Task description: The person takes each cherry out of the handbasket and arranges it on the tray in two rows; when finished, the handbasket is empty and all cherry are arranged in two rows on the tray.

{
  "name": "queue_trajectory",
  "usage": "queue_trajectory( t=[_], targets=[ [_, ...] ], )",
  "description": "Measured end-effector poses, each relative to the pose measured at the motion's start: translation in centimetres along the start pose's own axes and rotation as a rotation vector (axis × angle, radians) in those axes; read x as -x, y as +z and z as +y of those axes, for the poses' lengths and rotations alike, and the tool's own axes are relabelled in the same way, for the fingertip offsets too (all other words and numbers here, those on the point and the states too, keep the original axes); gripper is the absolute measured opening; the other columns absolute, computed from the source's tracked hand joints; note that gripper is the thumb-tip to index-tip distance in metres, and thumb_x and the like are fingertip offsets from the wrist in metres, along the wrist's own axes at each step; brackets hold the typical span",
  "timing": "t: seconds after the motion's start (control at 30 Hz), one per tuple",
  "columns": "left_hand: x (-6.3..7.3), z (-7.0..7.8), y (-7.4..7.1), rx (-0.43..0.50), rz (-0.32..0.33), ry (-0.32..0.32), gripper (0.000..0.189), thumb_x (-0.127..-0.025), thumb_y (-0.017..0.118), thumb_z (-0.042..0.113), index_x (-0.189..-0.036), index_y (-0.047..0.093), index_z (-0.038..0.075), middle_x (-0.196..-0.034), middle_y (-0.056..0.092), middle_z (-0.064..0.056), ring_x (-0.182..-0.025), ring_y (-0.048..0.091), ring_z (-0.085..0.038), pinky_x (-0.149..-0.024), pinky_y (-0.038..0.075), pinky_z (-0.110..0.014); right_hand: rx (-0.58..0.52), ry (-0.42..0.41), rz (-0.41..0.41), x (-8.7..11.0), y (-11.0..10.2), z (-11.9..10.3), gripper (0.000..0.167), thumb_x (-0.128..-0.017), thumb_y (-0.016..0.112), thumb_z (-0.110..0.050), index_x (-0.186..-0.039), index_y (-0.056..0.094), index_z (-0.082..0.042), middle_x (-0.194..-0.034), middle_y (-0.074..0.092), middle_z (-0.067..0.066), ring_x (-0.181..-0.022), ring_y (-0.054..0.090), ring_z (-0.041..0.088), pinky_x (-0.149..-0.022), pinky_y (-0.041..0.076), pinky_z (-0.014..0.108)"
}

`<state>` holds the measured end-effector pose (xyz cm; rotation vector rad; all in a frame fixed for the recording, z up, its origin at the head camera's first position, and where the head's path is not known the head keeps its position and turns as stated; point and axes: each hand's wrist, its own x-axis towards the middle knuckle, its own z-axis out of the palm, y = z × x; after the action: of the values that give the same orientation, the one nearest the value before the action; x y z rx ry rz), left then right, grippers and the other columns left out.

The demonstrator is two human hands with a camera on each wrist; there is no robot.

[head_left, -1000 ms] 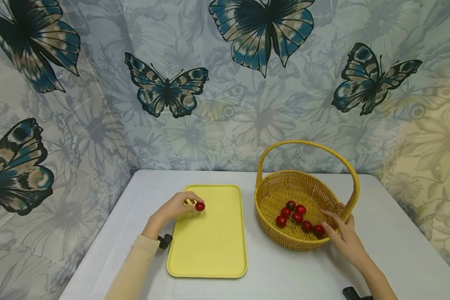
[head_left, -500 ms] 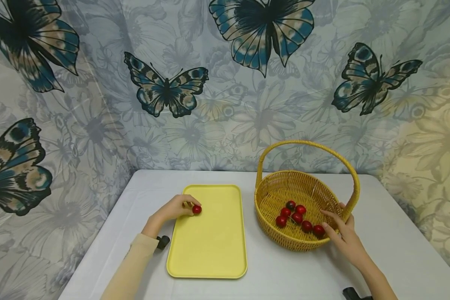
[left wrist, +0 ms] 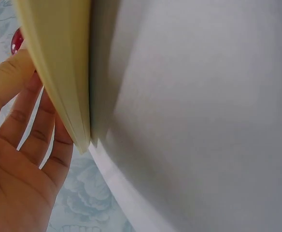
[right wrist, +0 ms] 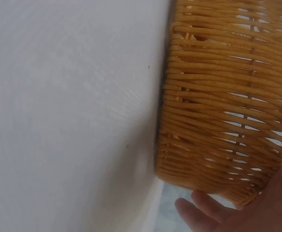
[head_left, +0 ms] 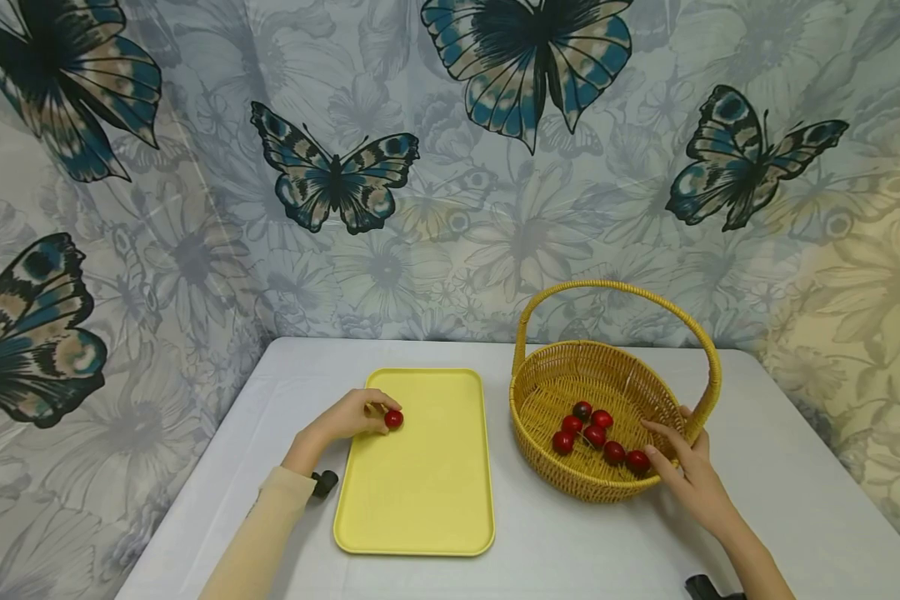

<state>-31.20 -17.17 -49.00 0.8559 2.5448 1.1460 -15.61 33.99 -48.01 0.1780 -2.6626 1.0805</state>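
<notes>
My left hand (head_left: 356, 415) is over the upper left part of the yellow tray (head_left: 420, 500) and pinches a dark red cherry (head_left: 393, 419) at its fingertips. In the left wrist view the cherry (left wrist: 16, 42) shows only in part, beyond the thumb and the tray's edge (left wrist: 59, 72). My right hand (head_left: 690, 479) grips the right rim of the yellow wicker basket (head_left: 570, 479), below the handle, with thumb and a finger inside. Several cherries (head_left: 594, 436) lie in the basket. The basket's woven side (right wrist: 223, 106) fills much of the right wrist view.
The tray and basket stand side by side on a white-covered table (head_left: 540, 550). The basket's tall arched handle (head_left: 607, 284) rises above it. Behind the table hangs a butterfly-patterned cloth (head_left: 465, 275).
My left hand has brought the cherry slightly left and down toward the tray, then stayed nearly still over the last half second. The right hand and basket have not moved.
</notes>
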Motion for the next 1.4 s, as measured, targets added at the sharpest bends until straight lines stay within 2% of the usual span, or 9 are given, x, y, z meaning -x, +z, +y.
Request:
queue_trajectory(
  t=[0.23,0.4,0.83,1.17,1.4],
  targets=[
    [0.2,0.4,-0.1,0.004,0.004,-0.009,0.034,-0.074,0.077,0.011,-0.107,0.068,0.014,-0.104,0.066,0.000,-0.093,0.059,-0.017,-0.081,0.047,-0.034,-0.013,0.002,-0.002,0.0,0.0,0.0,0.040,-0.096,0.049,-0.020,-0.134,0.045,-0.008,-0.153,-0.011,0.014,-0.128,0.010,0.061,-0.073,0.026,0.080],
    [0.2,0.3,0.0,-0.012,0.009,0.000,0.034,-0.074,0.078,0.012,-0.107,0.069,0.015,-0.104,0.066,0.001,-0.093,0.059,-0.016,-0.082,0.047,-0.035,-0.026,-0.002,-0.001,0.1,0.0,0.0,0.040,-0.096,0.049,-0.019,-0.134,0.046,-0.007,-0.153,-0.011,0.014,-0.129,0.008,0.059,-0.073,0.026,0.080],
    [0.5,0.2,-0.2,0.025,0.013,0.017,0.035,-0.073,0.079,0.014,-0.106,0.068,0.016,-0.103,0.066,0.000,-0.093,0.059,-0.019,-0.085,0.046,-0.039,-0.023,0.000,0.004,0.0,0.1,0.0,0.039,-0.096,0.049,-0.020,-0.133,0.046,-0.007,-0.152,-0.010,0.015,-0.130,0.006,0.058,-0.074,0.026,0.079],
    [0.5,1.0,-0.8,-0.024,-0.006,0.016,0.035,-0.076,0.076,0.016,-0.110,0.067,0.015,-0.107,0.065,0.003,-0.096,0.058,-0.017,-0.086,0.046,-0.037,-0.042,-0.005,0.004,0.0,0.1,0.0,0.039,-0.096,0.049,-0.020,-0.133,0.047,-0.006,-0.153,-0.011,0.014,-0.130,0.007,0.058,-0.075,0.025,0.080],
    [0.2,2.2,-1.2,-0.047,-0.020,0.047,0.035,-0.079,0.074,0.016,-0.113,0.066,0.013,-0.108,0.066,-0.005,-0.098,0.058,-0.020,-0.088,0.045,-0.043,-0.040,-0.006,0.010,0.1,0.0,-0.1,0.039,-0.096,0.049,-0.020,-0.132,0.047,-0.005,-0.152,-0.010,0.016,-0.129,0.008,0.059,-0.076,0.025,0.080]
  ],
)
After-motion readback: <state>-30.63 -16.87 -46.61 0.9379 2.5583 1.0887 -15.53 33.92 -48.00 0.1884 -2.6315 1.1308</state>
